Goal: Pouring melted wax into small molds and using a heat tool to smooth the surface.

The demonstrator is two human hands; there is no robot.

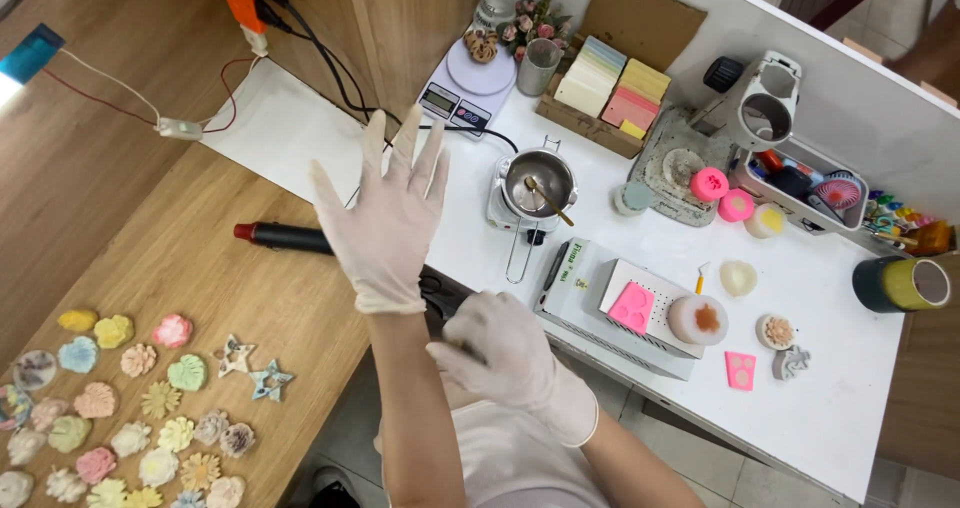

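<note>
Gloves cover both hands, thin and whitish. The right hand [505, 353] is nearest the camera, loosely curled with the fingers bent inward, just in front of the grey box-shaped machine [600, 313]; whether it pinches anything I cannot tell. The left hand [385, 213] is raised above it, fingers spread wide and empty, to the left of that machine. A dark pair of scissors [435, 293] shows between the two hands, partly hidden.

On top of the grey machine sit a pink mould [632, 306] on a white slab and, at its right end, a round pale cake with a brown centre [697, 319]. Left of the machine, past the left hand, a black heat tool with a red tip [285, 236] lies on the wooden worktop [230, 298], and further left rows of small pastel flower and star shapes [130, 408] are spread out. Right of the machine, on the white worktop [830, 388], lie a pink flat mould [740, 370] and a small round decorated piece [777, 331].

Beyond the machine stands a metal melting pot [538, 183] with a stick in it. Behind that are a digital scale [468, 88], a metal cup [540, 66] and a tray of pastel blocks [612, 88]. Far right of the machine is a roll of dark tape [903, 284].
</note>
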